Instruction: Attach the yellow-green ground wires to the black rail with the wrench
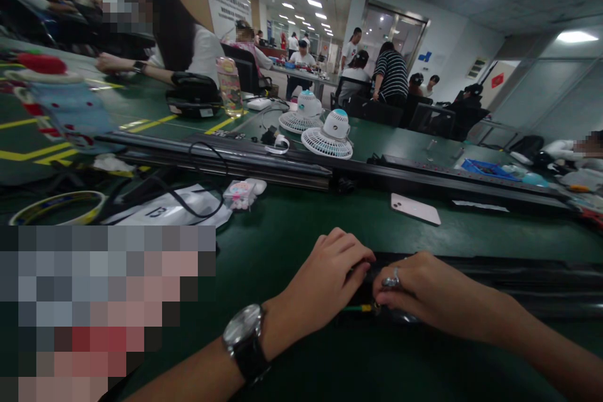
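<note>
passage: a strip of green tabletop [287, 217] runs between the far long black rails [424, 177] and the near black bars [532, 273]; a pink phone [415, 209] lies in it. obstacles, far side: the rails form a long barrier, two white fans [315, 122] (broad grilles) behind. left: a white bag [174, 208], a tape roll [59, 207] and a looping black cable [207, 179] crowd the way.

On the green table [282, 226], 2 white fans [326, 138] stand behind a pink phone [414, 208].
</note>
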{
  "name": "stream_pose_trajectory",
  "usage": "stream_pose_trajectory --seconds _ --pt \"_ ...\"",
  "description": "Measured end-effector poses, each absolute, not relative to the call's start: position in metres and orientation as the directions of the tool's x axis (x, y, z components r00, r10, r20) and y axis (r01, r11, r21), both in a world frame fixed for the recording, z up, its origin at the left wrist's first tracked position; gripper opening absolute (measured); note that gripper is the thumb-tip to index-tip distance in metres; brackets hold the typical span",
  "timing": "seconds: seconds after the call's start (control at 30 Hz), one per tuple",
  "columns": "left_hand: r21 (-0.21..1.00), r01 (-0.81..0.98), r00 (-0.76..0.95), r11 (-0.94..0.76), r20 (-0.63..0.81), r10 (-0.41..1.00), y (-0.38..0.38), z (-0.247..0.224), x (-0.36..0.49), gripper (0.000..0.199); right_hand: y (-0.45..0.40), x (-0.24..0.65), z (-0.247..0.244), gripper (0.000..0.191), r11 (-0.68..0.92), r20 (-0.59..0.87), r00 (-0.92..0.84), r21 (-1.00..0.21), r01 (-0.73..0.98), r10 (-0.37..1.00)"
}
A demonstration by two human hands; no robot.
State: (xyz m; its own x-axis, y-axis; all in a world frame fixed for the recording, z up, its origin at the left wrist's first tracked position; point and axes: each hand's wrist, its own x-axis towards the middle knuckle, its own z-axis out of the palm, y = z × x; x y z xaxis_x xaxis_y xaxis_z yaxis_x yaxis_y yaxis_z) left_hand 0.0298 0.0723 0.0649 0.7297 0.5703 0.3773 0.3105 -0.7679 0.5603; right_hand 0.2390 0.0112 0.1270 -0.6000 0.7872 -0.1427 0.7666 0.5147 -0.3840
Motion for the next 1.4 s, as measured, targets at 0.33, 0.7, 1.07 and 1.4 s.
stream_pose_trajectory --seconds 0.33,0.7,1.07,1.4 --pt "0.554 0.311 0.734 -0.772 0.375 0.566 0.0712 0.0658 0.0297 0.012 0.0081 0.2395 0.1277 0.013 0.479 -0.142 -0.567 -0.395 0.784 0.811" --pt "0.545 0.321 0.748 -0.775 0.355 0.560 0.0710 0.0674 0.0294 0.012 0.0077 0.2391 0.1255 0.015 0.471 -0.146 -0.560 -0.393 0.790 0.816" --pt "0.524 0.311 0.749 -0.793 0.379 0.544 0.0702 0.0677 0.0296 0.014 0.0052 0.2394 0.1306 0.021 0.484 -0.124 -0.576 -0.417 0.769 0.808" --pt "0.517 0.327 0.755 -0.791 0.362 0.548 0.0710 0.0658 0.0309 0.012 0.0046 0.2404 0.1260 0.023 0.501 -0.093 -0.579 -0.406 0.765 0.810"
